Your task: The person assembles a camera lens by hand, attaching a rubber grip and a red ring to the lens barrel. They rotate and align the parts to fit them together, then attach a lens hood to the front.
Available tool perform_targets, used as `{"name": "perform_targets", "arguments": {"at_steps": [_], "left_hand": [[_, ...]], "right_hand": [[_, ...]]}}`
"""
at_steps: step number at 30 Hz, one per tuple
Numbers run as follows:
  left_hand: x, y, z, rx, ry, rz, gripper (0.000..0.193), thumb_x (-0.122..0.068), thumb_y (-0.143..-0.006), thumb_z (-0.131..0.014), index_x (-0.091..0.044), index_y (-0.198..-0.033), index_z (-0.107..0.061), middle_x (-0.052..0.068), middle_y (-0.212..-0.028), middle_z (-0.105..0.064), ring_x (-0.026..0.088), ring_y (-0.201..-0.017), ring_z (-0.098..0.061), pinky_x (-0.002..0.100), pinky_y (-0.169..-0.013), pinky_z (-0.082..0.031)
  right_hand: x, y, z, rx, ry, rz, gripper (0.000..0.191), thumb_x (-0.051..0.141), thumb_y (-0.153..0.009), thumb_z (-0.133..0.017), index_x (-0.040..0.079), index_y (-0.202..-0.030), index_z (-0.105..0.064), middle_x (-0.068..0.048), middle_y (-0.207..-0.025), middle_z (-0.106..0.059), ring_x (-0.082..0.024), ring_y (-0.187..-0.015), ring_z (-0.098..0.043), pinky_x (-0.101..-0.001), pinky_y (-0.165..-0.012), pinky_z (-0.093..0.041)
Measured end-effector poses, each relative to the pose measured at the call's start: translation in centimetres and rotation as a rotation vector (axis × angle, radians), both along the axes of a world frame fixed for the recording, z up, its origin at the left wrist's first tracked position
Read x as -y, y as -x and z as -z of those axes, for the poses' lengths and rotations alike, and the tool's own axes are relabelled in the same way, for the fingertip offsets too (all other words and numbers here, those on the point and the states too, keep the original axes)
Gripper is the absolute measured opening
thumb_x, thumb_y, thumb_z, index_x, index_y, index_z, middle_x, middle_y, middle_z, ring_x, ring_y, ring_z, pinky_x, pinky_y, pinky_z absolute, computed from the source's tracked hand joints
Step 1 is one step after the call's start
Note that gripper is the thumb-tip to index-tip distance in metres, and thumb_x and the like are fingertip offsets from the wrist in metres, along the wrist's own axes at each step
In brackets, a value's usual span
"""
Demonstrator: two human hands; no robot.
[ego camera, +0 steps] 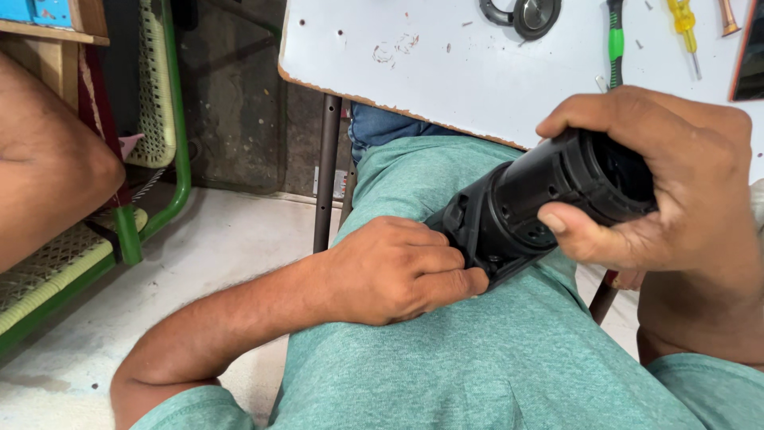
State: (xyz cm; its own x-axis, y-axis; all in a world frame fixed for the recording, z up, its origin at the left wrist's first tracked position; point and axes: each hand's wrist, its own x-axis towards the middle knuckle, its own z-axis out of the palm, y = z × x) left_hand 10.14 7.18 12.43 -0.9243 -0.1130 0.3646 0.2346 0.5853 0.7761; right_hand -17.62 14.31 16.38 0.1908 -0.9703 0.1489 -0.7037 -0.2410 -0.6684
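Up close, right hand (676, 183) fingers wrap black cylindrical housing (541, 199) to steady it; left hand (398, 271) fingertips pinch its base w/ lap below.

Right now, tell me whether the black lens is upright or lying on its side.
On its side, tilted: the lens lies across the lap, its open end up-right inside the right hand, and the left hand grips its base.

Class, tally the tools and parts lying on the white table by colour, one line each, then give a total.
Green-and-black handled tool: 1
Yellow screwdriver: 1
Dark round metal part: 1
Copper-coloured handle, cut off by the picture's edge: 1
Total: 4
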Motion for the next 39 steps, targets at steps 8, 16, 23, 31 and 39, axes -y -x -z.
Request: {"name": "perform_targets", "arguments": {"at_steps": [8, 16, 23, 31, 39], "left_hand": [[-0.1, -0.3, -0.8, 0.041, 0.109, 0.013, 0.021, -0.011, -0.096, -0.069, -0.002, -0.115, -0.070, 0.004, -0.086, -0.067, 0.019, -0.076, -0.067, 0.035, -0.064, -0.054], [-0.6, -0.2, -0.8, 0.012, 0.209, -0.010, 0.022, -0.012, -0.098, -0.068, -0.003, -0.118, -0.069, 0.003, -0.089, -0.067, 0.017, -0.080, -0.067, 0.033, -0.066, -0.055], [-0.7, -0.1, -0.7, 0.031, 0.245, -0.039, 0.021, -0.012, -0.098, -0.069, -0.004, -0.117, -0.069, 0.002, -0.088, -0.067, 0.016, -0.079, -0.067, 0.032, -0.065, -0.053], [-0.8, 0.4, -1.0, 0.021, 0.304, -0.107, 0.021, -0.013, -0.097, -0.070, -0.005, -0.117, -0.070, 0.000, -0.084, -0.061, 0.014, -0.074, -0.062, 0.030, -0.061, -0.048], [0.0, 1.1, -1.2, 0.049, 0.347, -0.090, 0.025, -0.017, -0.096, -0.067, -0.007, -0.118, -0.068, -0.002, -0.086, -0.058, 0.015, -0.074, -0.059, 0.032, -0.064, -0.046]], "right_hand": [[-0.1, -0.1, -0.4, -0.012, -0.018, -0.011, 0.058, 0.040, -0.078, -0.084, -0.004, -0.112, -0.067, -0.014, -0.083, -0.066, -0.020, -0.070, -0.069, -0.0256, -0.055, -0.054], [-0.7, -0.1, -0.6, 0.002, 0.033, -0.048, 0.059, 0.041, -0.080, -0.083, -0.007, -0.110, -0.066, -0.016, -0.082, -0.066, -0.022, -0.070, -0.070, -0.0256, -0.054, -0.055], [-0.7, 0.0, 0.0, 0.010, 0.092, -0.045, 0.058, 0.041, -0.081, -0.083, -0.006, -0.111, -0.065, -0.017, -0.084, -0.066, -0.022, -0.067, -0.070, -0.0258, -0.055, -0.055], [-0.6, -0.3, -0.3, -0.008, 0.096, -0.035, 0.057, 0.039, -0.080, -0.083, -0.006, -0.110, -0.066, -0.017, -0.083, -0.067, -0.023, -0.068, -0.070, -0.0266, -0.053, -0.055], [-0.5, -0.6, 0.2, -0.102, 0.155, -0.007, 0.054, 0.040, -0.082, -0.081, -0.004, -0.110, -0.068, -0.015, -0.082, -0.066, -0.024, -0.067, -0.068, -0.0300, -0.054, -0.053]]}}
